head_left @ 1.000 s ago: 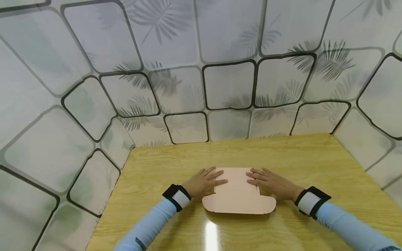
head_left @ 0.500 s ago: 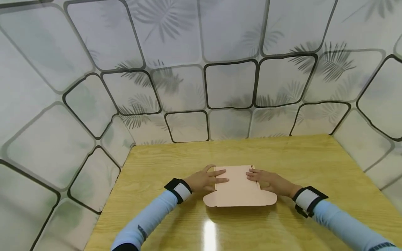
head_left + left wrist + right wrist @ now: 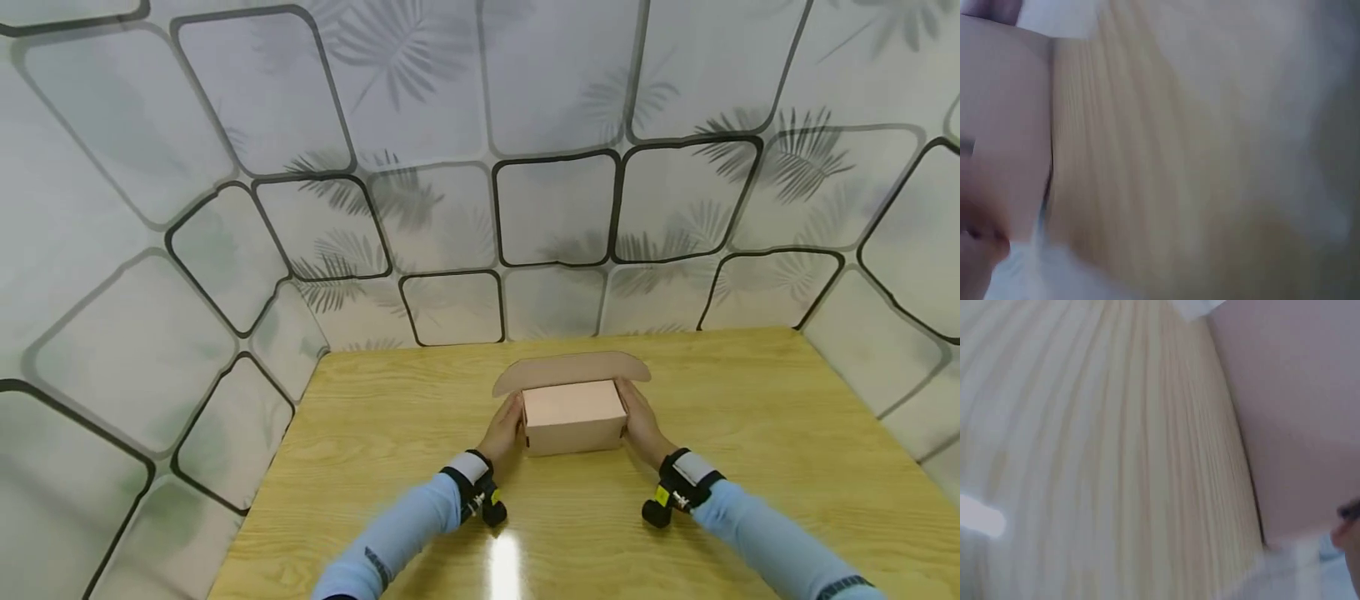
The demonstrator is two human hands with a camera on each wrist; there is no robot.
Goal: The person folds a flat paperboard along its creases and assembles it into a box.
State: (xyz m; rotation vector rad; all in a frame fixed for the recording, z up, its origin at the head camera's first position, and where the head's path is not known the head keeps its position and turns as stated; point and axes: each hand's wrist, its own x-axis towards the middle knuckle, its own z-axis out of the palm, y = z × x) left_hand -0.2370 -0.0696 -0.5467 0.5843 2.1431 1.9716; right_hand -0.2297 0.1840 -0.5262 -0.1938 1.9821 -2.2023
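A small pinkish cardboard box (image 3: 573,404) stands on the wooden table, its long front side facing me. From its far edge a wide flap (image 3: 572,369) with rounded ends rises. My left hand (image 3: 502,429) holds the box's left end, the thumb near the top edge. At the opposite end my right hand (image 3: 640,423) grips it, with the fingers partly hidden behind the side. The box wall (image 3: 1010,106) fills the left of the left wrist view, which is blurred. In the right wrist view the box side (image 3: 1300,419) takes up the right.
The light wooden table (image 3: 390,400) reaches back to a patterned cloth wall (image 3: 551,208), with more cloth at both sides. A bright light reflection (image 3: 504,567) lies on the tabletop in front. Each wrist wears a black-and-white strap (image 3: 468,471) with a small camera.
The hands lay on the box top, with the flap toward me. Now the box is turned, its flap at the far side, and both hands hold its ends.
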